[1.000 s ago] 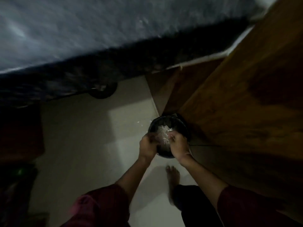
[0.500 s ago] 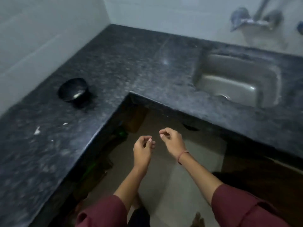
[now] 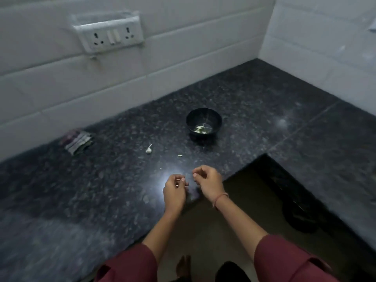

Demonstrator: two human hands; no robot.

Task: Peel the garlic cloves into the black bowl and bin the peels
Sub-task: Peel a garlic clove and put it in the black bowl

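The black bowl [image 3: 204,121] stands on the dark granite counter [image 3: 101,190] and holds a few pale peeled garlic pieces. An unpeeled garlic piece with a stem [image 3: 149,150] lies to the bowl's left, and a small pale bit [image 3: 179,155] lies nearer me. My left hand [image 3: 175,191] and my right hand [image 3: 208,183] hover side by side over the counter's front edge, well short of the bowl. Their fingers are loosely curled, and I see nothing held in either.
A crumpled packet [image 3: 78,141] lies by the tiled wall on the left. A white socket panel [image 3: 107,35] is fixed to the wall above. The counter turns a corner to the right; below its edge are the floor and my bare foot [image 3: 183,265].
A second ago both hands were down at a dark bin with peels on the floor. They have come up empty, and my view has swung onto the counter with the bowl.
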